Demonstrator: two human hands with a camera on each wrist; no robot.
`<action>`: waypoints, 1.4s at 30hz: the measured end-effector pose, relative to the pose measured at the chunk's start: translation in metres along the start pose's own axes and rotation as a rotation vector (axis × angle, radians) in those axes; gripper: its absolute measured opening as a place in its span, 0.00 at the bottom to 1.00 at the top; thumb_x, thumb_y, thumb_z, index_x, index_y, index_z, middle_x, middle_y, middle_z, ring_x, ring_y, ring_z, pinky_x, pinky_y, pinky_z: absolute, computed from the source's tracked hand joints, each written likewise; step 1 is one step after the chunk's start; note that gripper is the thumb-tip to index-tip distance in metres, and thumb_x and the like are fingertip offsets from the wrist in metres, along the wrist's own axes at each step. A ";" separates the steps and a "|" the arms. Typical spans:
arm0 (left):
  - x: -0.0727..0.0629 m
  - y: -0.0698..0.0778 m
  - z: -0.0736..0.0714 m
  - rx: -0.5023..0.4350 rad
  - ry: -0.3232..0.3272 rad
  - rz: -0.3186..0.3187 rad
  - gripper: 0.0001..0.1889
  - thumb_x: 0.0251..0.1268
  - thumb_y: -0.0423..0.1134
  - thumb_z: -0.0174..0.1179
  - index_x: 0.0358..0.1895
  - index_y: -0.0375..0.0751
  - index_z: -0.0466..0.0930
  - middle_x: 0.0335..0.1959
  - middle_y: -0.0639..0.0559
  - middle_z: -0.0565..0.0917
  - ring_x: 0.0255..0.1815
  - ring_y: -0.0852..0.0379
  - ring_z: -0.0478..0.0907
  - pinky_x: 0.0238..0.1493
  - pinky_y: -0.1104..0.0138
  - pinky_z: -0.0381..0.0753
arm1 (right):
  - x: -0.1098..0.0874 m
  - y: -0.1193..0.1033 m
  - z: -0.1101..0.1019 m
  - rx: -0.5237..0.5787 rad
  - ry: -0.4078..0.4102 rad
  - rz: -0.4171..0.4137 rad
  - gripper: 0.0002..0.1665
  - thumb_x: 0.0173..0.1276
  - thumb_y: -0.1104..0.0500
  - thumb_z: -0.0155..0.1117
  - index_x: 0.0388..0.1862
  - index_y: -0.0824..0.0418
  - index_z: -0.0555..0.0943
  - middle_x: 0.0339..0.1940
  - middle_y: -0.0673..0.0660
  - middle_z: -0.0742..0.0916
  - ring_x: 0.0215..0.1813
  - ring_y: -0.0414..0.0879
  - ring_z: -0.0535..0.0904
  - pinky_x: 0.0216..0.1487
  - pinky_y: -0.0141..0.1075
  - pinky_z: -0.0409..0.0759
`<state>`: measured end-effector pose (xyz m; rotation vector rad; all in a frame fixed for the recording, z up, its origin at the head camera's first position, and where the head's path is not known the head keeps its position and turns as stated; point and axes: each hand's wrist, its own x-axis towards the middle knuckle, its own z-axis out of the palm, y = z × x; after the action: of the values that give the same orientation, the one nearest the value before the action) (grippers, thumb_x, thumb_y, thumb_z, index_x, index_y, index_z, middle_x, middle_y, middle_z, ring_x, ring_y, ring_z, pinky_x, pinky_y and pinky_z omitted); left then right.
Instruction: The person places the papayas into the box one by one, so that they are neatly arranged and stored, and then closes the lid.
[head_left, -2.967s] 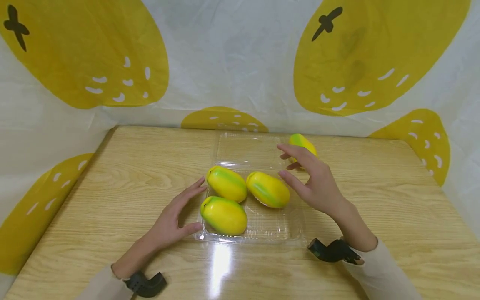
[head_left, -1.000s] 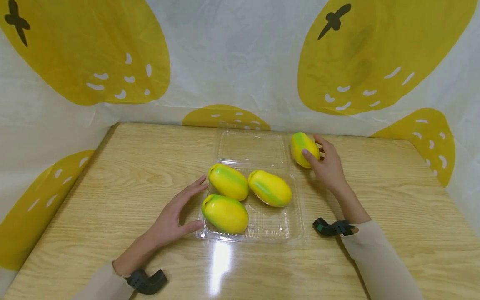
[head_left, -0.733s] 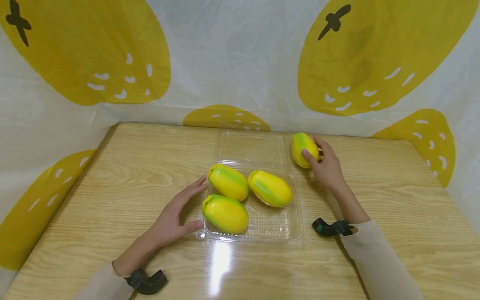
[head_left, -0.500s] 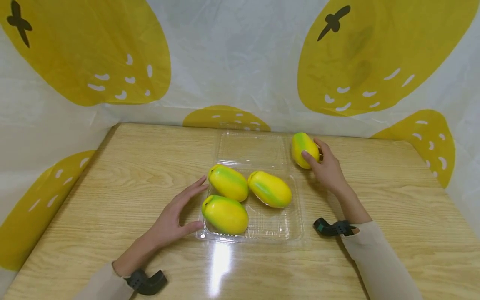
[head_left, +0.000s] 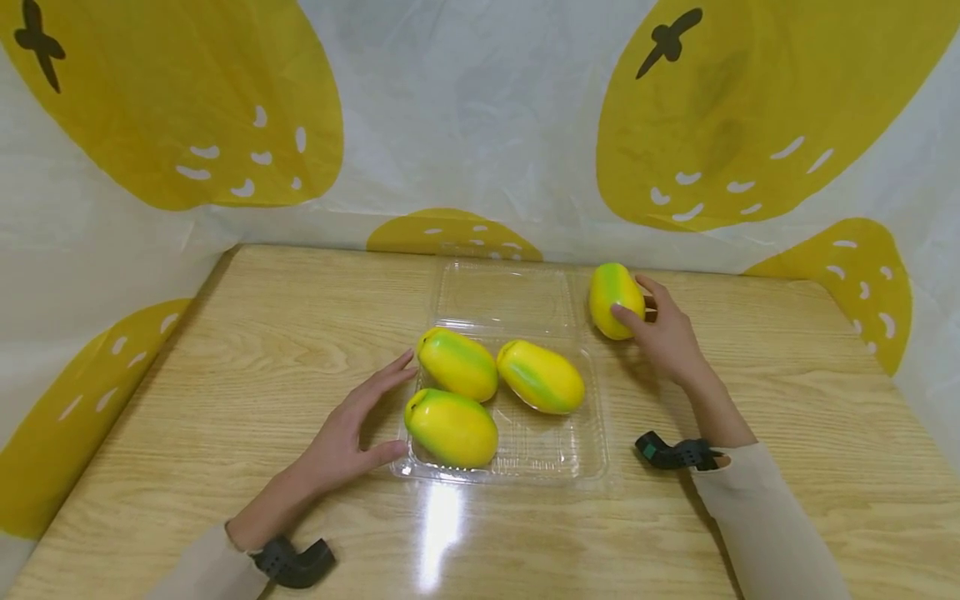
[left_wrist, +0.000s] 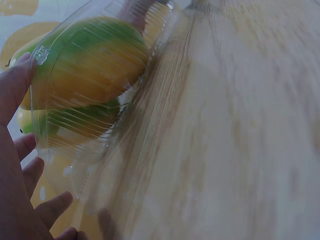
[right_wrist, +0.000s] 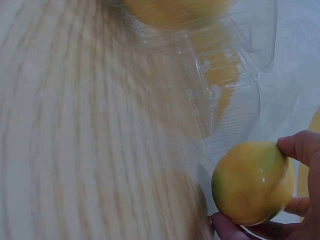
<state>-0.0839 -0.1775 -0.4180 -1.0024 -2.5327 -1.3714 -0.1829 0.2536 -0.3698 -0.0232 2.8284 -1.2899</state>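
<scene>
Three yellow-and-green papayas sit in a clear plastic clamshell box: one at back left, one at front left, one at right. My left hand rests at the box's left edge with its fingers spread; in the left wrist view its thumb touches the clear rim. Behind the box's right side, my right hand grips a separate papaya between thumb and fingers. The right wrist view shows this papaya end-on, with fingers partly hidden behind it.
The box's clear lid lies folded back toward the wall. A wood-grain table spreads around the box. A white fabric curtain with big yellow fruit prints closes off the back and sides.
My right hand has gone from beside the box's right papaya to the back-right papaya and taken hold of it. That papaya has shifted slightly right. My left hand stays put.
</scene>
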 end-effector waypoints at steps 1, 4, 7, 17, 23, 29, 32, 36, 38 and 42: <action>0.000 0.000 0.000 0.000 0.001 0.001 0.41 0.55 0.55 0.66 0.72 0.49 0.61 0.76 0.50 0.54 0.74 0.47 0.53 0.66 0.41 0.56 | 0.000 0.000 -0.001 0.010 0.001 -0.002 0.47 0.70 0.38 0.54 0.78 0.56 0.48 0.67 0.72 0.67 0.60 0.64 0.70 0.45 0.40 0.78; -0.001 -0.001 0.000 0.000 0.001 0.000 0.41 0.54 0.53 0.67 0.72 0.49 0.61 0.76 0.50 0.54 0.74 0.47 0.53 0.66 0.41 0.56 | -0.002 -0.001 -0.002 0.035 0.010 -0.016 0.46 0.70 0.40 0.55 0.78 0.55 0.48 0.67 0.72 0.66 0.60 0.64 0.69 0.38 0.31 0.78; -0.002 -0.002 0.000 -0.003 0.001 0.000 0.41 0.53 0.51 0.68 0.72 0.49 0.61 0.76 0.50 0.54 0.74 0.47 0.53 0.66 0.42 0.56 | -0.003 -0.003 -0.004 0.054 0.027 -0.036 0.46 0.70 0.41 0.56 0.78 0.54 0.49 0.67 0.71 0.66 0.60 0.64 0.69 0.36 0.29 0.78; -0.003 -0.005 0.001 -0.017 0.010 0.014 0.40 0.58 0.54 0.65 0.72 0.47 0.60 0.76 0.49 0.54 0.74 0.47 0.53 0.66 0.41 0.55 | -0.007 -0.013 -0.007 0.053 0.064 -0.101 0.46 0.68 0.44 0.59 0.78 0.50 0.50 0.67 0.66 0.68 0.60 0.60 0.70 0.37 0.27 0.76; -0.002 -0.007 0.001 -0.010 0.023 0.034 0.40 0.60 0.59 0.61 0.72 0.46 0.60 0.76 0.48 0.54 0.74 0.47 0.53 0.66 0.40 0.55 | -0.011 -0.025 -0.010 0.043 0.092 -0.136 0.45 0.68 0.45 0.60 0.78 0.49 0.50 0.66 0.65 0.68 0.59 0.59 0.70 0.38 0.29 0.74; -0.002 -0.008 0.002 -0.013 0.026 0.042 0.40 0.61 0.60 0.60 0.72 0.46 0.60 0.75 0.47 0.55 0.74 0.46 0.53 0.68 0.45 0.55 | -0.015 -0.033 -0.011 0.058 0.111 -0.179 0.45 0.68 0.49 0.62 0.78 0.48 0.50 0.66 0.64 0.69 0.58 0.58 0.71 0.39 0.28 0.73; -0.003 -0.008 0.001 -0.020 0.030 0.048 0.40 0.61 0.60 0.60 0.72 0.45 0.61 0.75 0.46 0.55 0.73 0.46 0.54 0.69 0.48 0.54 | -0.016 -0.036 -0.010 0.079 0.109 -0.201 0.46 0.68 0.51 0.62 0.78 0.49 0.50 0.66 0.64 0.69 0.58 0.58 0.71 0.39 0.24 0.73; -0.003 -0.008 0.001 -0.024 0.033 0.053 0.40 0.61 0.60 0.60 0.71 0.44 0.61 0.75 0.45 0.56 0.73 0.46 0.54 0.70 0.52 0.53 | -0.019 -0.041 -0.009 0.083 0.109 -0.227 0.46 0.67 0.54 0.63 0.78 0.51 0.50 0.66 0.64 0.68 0.58 0.58 0.71 0.39 0.21 0.75; -0.003 -0.008 0.001 -0.020 0.034 0.053 0.40 0.61 0.60 0.60 0.71 0.43 0.61 0.75 0.46 0.56 0.73 0.46 0.54 0.70 0.52 0.53 | -0.020 -0.044 -0.008 0.079 0.105 -0.245 0.46 0.67 0.54 0.64 0.78 0.51 0.50 0.67 0.63 0.68 0.59 0.58 0.71 0.40 0.22 0.75; -0.004 -0.008 0.000 -0.011 0.038 0.052 0.40 0.60 0.60 0.60 0.71 0.43 0.61 0.75 0.46 0.56 0.73 0.46 0.54 0.70 0.51 0.54 | -0.025 -0.050 -0.006 0.094 0.096 -0.290 0.45 0.66 0.56 0.65 0.77 0.50 0.52 0.68 0.60 0.67 0.59 0.57 0.71 0.41 0.22 0.77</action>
<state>-0.0857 -0.1823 -0.4255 -1.0265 -2.4571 -1.3785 -0.1577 0.2259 -0.3276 -0.3934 2.9234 -1.5149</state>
